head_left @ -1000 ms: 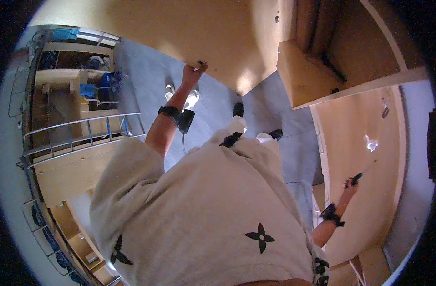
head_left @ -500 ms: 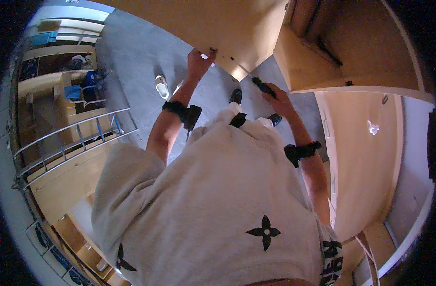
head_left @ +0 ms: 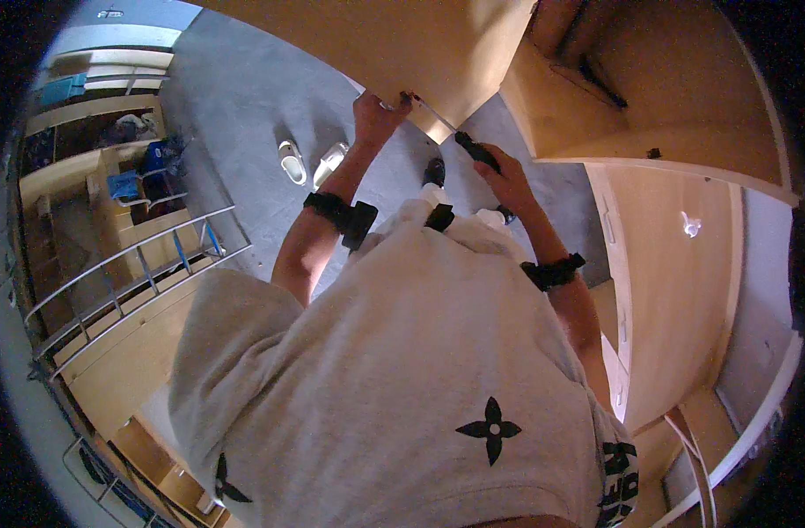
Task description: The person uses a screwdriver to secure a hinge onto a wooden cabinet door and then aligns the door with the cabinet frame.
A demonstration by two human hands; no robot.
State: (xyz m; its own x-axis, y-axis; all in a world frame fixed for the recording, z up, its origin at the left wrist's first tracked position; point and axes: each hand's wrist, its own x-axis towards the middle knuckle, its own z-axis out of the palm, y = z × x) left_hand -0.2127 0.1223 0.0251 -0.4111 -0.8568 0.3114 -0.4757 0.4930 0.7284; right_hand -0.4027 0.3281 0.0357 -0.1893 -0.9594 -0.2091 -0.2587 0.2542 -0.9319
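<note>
A light wooden cabinet door [head_left: 367,44] hangs open in front of me. At its lower edge, my left hand [head_left: 378,121] is closed, with its fingertips pinching a small dark fitting [head_left: 406,97] against the panel. My right hand [head_left: 508,179] grips a screwdriver [head_left: 478,152] by its black handle. The thin metal shaft points up and left, and its tip meets or nearly touches the fitting; contact is too small to confirm. The fitting's exact kind cannot be made out.
The open wooden cabinet [head_left: 666,106] stands to the right of the door, above a lower wooden cupboard [head_left: 684,282]. A pair of white slippers [head_left: 292,164] lies on the grey floor [head_left: 244,106]. Metal bed rails [head_left: 143,262] run along the left.
My left hand and the dark fitting have shifted right along the door's edge. The screwdriver's tip has moved up and left to the fitting. Both slippers now show fully.
</note>
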